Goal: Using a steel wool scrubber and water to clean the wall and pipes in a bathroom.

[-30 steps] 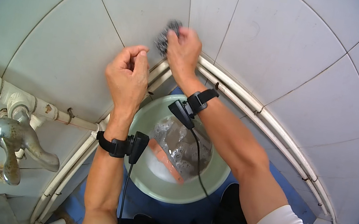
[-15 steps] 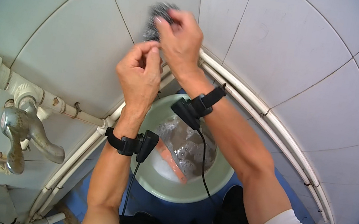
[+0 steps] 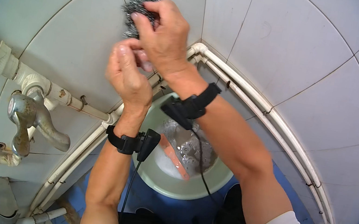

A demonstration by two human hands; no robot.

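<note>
Since a second ago, your right hand [image 3: 168, 35] has carried the dark silvery, curly metal scourer [image 3: 134, 11] leftward, away from the wall corner. Nearest you, the round pale-green plastic basin [image 3: 219, 184] sits below your forearms, its rim curving close to the white plastic pipes [image 3: 256, 98]. Past those, bare white tiled wall [image 3: 67, 47] spreads left of your hands, as far as the grey metal tap [image 3: 31, 114]. Your left hand [image 3: 131, 74] is loosely curled just below the scourer; you cannot tell whether its fingers pinch anything. Your right thumb and fingers grip the scourer, beyond both wrists at the left wall; whether it touches the tiles is unclear. You have one scourer, one basin holding one orange flat strip [image 3: 174, 158] in sudsy grey water, two black wristbands [image 3: 125, 144] and one tap.
</note>
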